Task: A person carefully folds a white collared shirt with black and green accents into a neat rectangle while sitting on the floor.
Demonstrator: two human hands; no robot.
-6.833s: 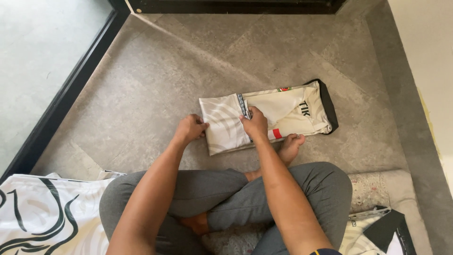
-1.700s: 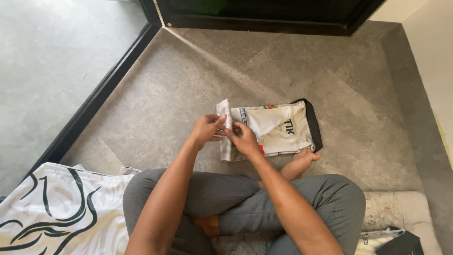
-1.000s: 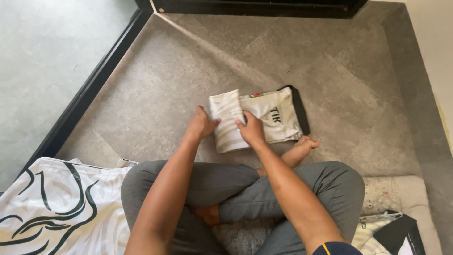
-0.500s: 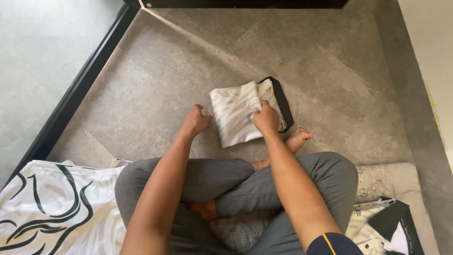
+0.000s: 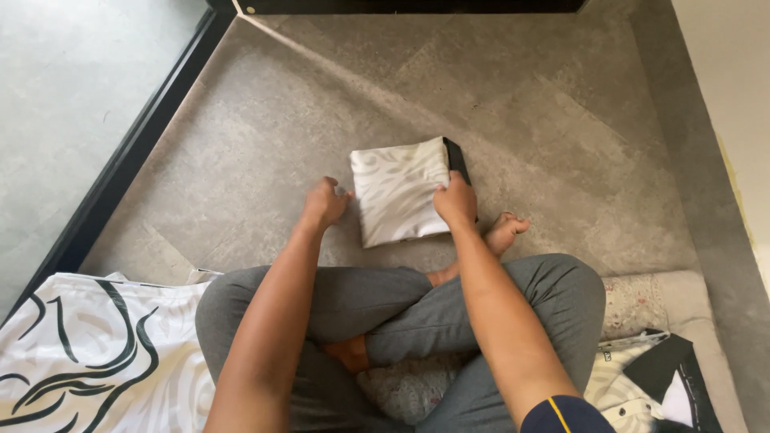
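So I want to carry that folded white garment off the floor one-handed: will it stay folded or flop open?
The folded garment looks like soft, thin cloth, so it would probably sag and unfold if lifted by one edge. It seems light for its size. The right hand grips its edge while the left hand rests beside it; lifting from beneath seems safer.

A grey stone floor (image 5: 241,152) runs up to a black frame (image 5: 120,172) along its left edge. A white cloth (image 5: 96,353) with black curved lines lies at the near left corner. A pale mat (image 5: 682,297) sits at the near right, carrying a black-and-white garment (image 5: 654,385).
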